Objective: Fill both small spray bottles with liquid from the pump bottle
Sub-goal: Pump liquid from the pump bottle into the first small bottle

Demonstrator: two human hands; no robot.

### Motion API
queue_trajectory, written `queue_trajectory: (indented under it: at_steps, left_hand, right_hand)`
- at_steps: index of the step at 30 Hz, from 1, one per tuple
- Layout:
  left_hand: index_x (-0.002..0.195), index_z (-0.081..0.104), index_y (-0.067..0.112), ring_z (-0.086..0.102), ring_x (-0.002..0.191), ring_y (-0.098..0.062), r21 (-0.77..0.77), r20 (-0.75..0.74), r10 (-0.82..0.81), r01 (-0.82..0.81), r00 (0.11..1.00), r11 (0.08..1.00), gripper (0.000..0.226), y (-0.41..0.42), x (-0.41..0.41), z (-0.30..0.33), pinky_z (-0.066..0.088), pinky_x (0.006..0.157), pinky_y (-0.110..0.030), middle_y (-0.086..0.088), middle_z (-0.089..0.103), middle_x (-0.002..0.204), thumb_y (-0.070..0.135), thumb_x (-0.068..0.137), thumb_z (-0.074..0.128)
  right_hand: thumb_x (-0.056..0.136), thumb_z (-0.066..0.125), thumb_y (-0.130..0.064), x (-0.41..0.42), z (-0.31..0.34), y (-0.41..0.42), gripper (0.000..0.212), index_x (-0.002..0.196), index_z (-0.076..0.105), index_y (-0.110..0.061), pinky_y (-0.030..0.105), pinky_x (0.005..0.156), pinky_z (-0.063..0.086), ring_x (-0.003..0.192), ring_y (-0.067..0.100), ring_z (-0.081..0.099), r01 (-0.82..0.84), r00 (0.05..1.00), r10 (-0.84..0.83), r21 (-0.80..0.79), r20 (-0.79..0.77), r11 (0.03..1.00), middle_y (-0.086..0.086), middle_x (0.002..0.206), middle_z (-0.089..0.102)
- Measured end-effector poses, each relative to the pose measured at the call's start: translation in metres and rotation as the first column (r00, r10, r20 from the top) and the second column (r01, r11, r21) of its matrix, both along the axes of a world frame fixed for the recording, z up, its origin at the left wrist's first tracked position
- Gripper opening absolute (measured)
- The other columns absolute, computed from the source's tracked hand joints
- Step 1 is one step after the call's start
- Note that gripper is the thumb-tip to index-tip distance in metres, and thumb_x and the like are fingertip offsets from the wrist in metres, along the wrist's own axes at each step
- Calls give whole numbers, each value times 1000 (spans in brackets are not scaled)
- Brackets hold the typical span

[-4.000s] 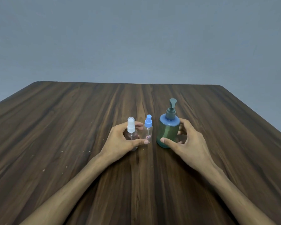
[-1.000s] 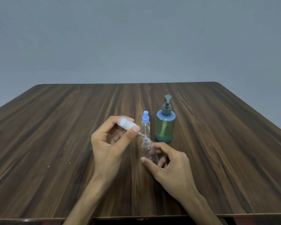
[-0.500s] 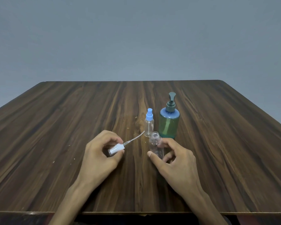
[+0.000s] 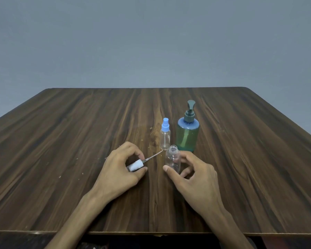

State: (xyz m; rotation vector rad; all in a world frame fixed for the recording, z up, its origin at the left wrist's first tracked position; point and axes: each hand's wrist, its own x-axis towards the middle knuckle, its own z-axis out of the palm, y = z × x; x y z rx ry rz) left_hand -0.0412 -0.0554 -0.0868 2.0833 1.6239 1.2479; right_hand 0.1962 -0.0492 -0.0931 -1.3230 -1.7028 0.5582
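A clear small spray bottle [image 4: 172,159] stands uncapped on the table, and my right hand [image 4: 192,175] holds it between thumb and fingers. My left hand [image 4: 120,168] pinches its white spray cap [image 4: 136,165] low over the table, the thin dip tube [image 4: 153,156] pointing toward the bottle. Behind them stands a second small clear spray bottle with a blue cap [image 4: 165,134]. The green pump bottle [image 4: 188,133] with a dark pump head stands just right of it.
The dark wooden table [image 4: 61,141] stretches wide on both sides, with small crumbs scattered left of my left hand. Its front edge runs close to my forearms. A plain grey wall lies behind.
My left hand pulled the white spray cap out of the clear bottle and lowered it to the table on the left. My right hand has kept hold of the uncapped bottle.
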Motion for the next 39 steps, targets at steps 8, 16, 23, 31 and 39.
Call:
queue_trajectory:
  at_steps: [8,16,23,31,39]
  left_hand:
    - [123,71,27,66,110,-3,-106,103,63,-52,993,993,53,60,32,30,50,93,-16,15,70,115,38,78,97]
    - [98,82,26,72,75,-6,-93,76,144,-137,987,986,25,88,36,37,58,74,-31,8,76,77,19,77,93]
    - [95,82,22,73,79,-16,-149,126,374,-355,919,923,19,78,-42,41,56,75,-32,4,78,84,17,79,92]
    - [94,77,24,74,83,-16,-165,101,415,-397,904,903,20,69,-53,29,58,80,-38,8,76,85,18,80,91]
    - [119,71,29,67,100,-9,-175,117,444,-421,888,890,52,59,-49,24,50,109,-49,13,74,108,36,76,97]
  right_hand:
    - [80,75,-65,0,2,-1,45,118,71,-42,33,71,63,75,-2,72,-5,1000,5,2,22,1000,-33,97,74]
    - [79,78,-64,3,-2,2,46,115,69,-37,25,72,62,83,-6,71,1,999,0,-24,48,1000,-25,102,76]
    - [81,80,-60,1,-3,3,47,118,69,-34,23,74,61,86,-6,71,-22,999,24,-35,46,999,-24,104,76]
    - [82,82,-57,1,-6,4,40,112,68,-34,20,69,57,90,-3,71,-17,1000,18,-26,23,1000,-24,98,77]
    - [82,82,-58,1,-5,2,37,108,66,-37,24,69,58,90,-3,71,-23,1000,23,-7,8,1000,-27,96,76]
